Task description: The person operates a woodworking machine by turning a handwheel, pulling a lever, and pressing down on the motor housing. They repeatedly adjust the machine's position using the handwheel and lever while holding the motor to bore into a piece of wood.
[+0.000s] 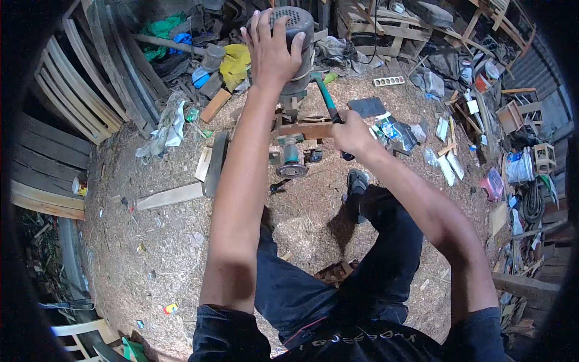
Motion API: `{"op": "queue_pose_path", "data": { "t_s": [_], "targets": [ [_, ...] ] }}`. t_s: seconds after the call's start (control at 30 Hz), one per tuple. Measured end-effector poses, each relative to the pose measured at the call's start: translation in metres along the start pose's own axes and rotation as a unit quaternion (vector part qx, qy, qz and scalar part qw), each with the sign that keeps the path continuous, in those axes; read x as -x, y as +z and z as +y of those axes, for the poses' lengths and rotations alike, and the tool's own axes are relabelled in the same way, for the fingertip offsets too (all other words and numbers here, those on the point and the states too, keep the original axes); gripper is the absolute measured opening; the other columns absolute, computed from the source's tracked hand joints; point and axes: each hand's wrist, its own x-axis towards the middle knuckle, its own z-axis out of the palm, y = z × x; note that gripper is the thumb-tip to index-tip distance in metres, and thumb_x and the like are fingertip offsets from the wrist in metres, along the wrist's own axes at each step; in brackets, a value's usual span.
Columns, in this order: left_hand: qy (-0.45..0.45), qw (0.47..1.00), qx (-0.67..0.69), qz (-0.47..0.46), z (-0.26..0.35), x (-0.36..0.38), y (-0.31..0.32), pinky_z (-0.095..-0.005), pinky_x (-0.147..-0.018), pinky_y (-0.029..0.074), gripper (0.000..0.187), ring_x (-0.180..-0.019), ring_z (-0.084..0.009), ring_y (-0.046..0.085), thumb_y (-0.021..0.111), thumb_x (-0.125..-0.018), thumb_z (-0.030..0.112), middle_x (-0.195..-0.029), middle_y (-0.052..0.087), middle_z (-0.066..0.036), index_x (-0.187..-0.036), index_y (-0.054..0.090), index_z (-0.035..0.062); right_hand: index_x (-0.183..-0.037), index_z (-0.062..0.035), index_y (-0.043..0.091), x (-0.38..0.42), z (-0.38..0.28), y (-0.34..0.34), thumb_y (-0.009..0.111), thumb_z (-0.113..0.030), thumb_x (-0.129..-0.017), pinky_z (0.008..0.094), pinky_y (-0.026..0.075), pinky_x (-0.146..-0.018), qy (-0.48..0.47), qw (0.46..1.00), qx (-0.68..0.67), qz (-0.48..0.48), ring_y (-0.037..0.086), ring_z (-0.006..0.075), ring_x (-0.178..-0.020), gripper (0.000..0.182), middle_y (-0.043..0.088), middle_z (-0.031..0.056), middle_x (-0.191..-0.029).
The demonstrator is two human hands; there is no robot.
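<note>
My left hand (269,51) lies with spread fingers over the side and top of a grey motor housing (295,22) with a perforated end cap. My right hand (353,134) is closed around the dark grip of a green lever (324,93), which slants up toward the motor. Below the motor, a reddish-brown wooden piece (304,130) lies across the machine. Nearer to me is a green metal part with a round disc (291,171) at its end. My left hand and forearm hide part of the machine.
Wood shavings cover the floor (163,241). A pale board (170,196) and a dark plank (216,163) lie left of the machine. Curved slats (78,90) lean at the left. A dark flat slab (366,107) and a white power strip (388,81) are at the right.
</note>
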Motion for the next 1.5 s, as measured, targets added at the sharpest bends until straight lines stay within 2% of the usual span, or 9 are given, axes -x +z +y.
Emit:
{"op": "queue_pose_path", "data": {
  "t_s": [0.27, 0.4, 0.5, 0.53, 0.73, 0.83, 1.0, 1.23, 1.5],
  "targets": [
    [-0.005, 1.000, 0.015, 0.007, 0.001, 0.003, 0.001, -0.0658, -0.115, 0.016, 0.044, -0.142, -0.0420, 0.028, 0.062, -0.093, 0.038, -0.144, 0.041, -0.018, -0.127, 0.057, 0.0116, -0.114, 0.0039, 0.062, -0.012, 0.073, 0.036, 0.057, -0.008, -0.085, 0.0474, 0.051, -0.074, -0.122, 0.991, -0.008, 0.057, 0.067, 0.0442, -0.080, 0.032, 0.067, 0.0279, -0.084],
    [-0.014, 1.000, 0.018, 0.005, 0.002, 0.007, 0.003, -0.0666, -0.116, 0.015, 0.046, -0.143, -0.0419, 0.027, 0.062, -0.091, 0.038, -0.143, 0.041, -0.019, -0.125, 0.057, 0.0080, -0.124, 0.0009, 0.058, 0.010, 0.064, 0.039, 0.058, -0.009, -0.086, 0.0493, 0.050, -0.078, -0.064, 0.997, 0.021, 0.047, 0.066, 0.0459, -0.086, 0.039, 0.065, 0.0279, -0.084],
    [-0.007, 1.000, 0.017, 0.009, -0.001, 0.009, 0.006, -0.0658, -0.115, 0.015, 0.043, -0.142, -0.0418, 0.027, 0.063, -0.092, 0.037, -0.143, 0.040, -0.017, -0.127, 0.057, 0.0116, -0.133, 0.0042, 0.054, 0.006, 0.093, 0.058, 0.059, -0.004, -0.088, 0.0352, 0.047, -0.064, -0.134, 0.987, -0.009, 0.089, 0.053, 0.0172, -0.068, 0.046, 0.057, 0.0085, -0.076],
    [-0.008, 1.000, 0.019, 0.008, 0.000, 0.013, 0.007, -0.0657, -0.115, 0.014, 0.043, -0.143, -0.0415, 0.027, 0.063, -0.092, 0.037, -0.143, 0.040, -0.017, -0.127, 0.057, 0.0116, -0.132, 0.0020, 0.052, 0.008, 0.096, 0.057, 0.060, -0.005, -0.086, 0.0497, 0.050, -0.079, -0.144, 0.986, 0.005, 0.088, 0.065, 0.0470, -0.086, 0.047, 0.064, 0.0306, -0.091],
    [-0.003, 1.000, 0.020, 0.016, 0.000, 0.014, 0.009, -0.0660, -0.116, 0.014, 0.042, -0.143, -0.0406, 0.026, 0.063, -0.092, 0.036, -0.143, 0.040, -0.016, -0.125, 0.058, 0.0114, -0.143, -0.0007, 0.040, 0.013, 0.107, 0.067, 0.058, -0.006, -0.088, 0.0537, 0.050, -0.078, -0.148, 0.984, 0.030, 0.097, 0.064, 0.0498, -0.087, 0.059, 0.064, 0.0322, -0.089],
    [0.002, 1.000, 0.020, 0.023, -0.002, 0.012, 0.008, -0.0671, -0.116, 0.014, 0.042, -0.143, -0.0404, 0.027, 0.062, -0.091, 0.037, -0.143, 0.040, -0.017, -0.123, 0.058, 0.0107, -0.148, -0.0010, 0.040, 0.015, 0.110, 0.072, 0.057, -0.003, -0.089, 0.0463, 0.050, -0.088, -0.115, 0.988, 0.030, 0.096, 0.065, 0.0465, -0.098, 0.061, 0.065, 0.0309, -0.106],
    [0.003, 1.000, 0.026, 0.017, 0.006, 0.028, 0.006, -0.0660, -0.115, 0.014, 0.040, -0.142, -0.0387, 0.028, 0.064, -0.091, 0.036, -0.143, 0.041, -0.015, -0.122, 0.059, 0.0118, -0.151, -0.0001, 0.029, 0.014, 0.149, 0.097, 0.055, -0.003, -0.092, 0.0466, 0.048, -0.091, -0.073, 0.996, 0.006, 0.048, 0.061, 0.0477, -0.105, 0.065, 0.060, 0.0332, -0.117],
    [0.007, 0.999, 0.023, 0.025, -0.005, 0.023, 0.015, -0.0655, -0.117, 0.012, 0.037, -0.137, -0.0361, 0.034, 0.065, -0.091, 0.037, -0.136, 0.045, -0.015, -0.118, 0.062, 0.0121, -0.149, 0.0054, 0.027, -0.014, 0.206, 0.135, 0.055, -0.003, -0.094, 0.0491, 0.047, -0.094, -0.231, 0.957, 0.081, 0.155, 0.058, 0.0497, -0.108, 0.063, 0.054, 0.0348, -0.123],
    [-0.009, 0.999, 0.028, 0.018, -0.004, 0.029, 0.018, -0.0647, -0.117, 0.013, 0.035, -0.137, -0.0356, 0.035, 0.065, -0.091, 0.037, -0.136, 0.046, -0.015, -0.114, 0.062, 0.0108, -0.152, 0.0056, 0.018, -0.025, 0.231, 0.156, 0.052, -0.005, -0.095, 0.0513, 0.044, -0.100, -0.204, 0.964, 0.087, 0.146, 0.052, 0.0533, -0.116, 0.066, 0.050, 0.0369, -0.131]
  ]
}}
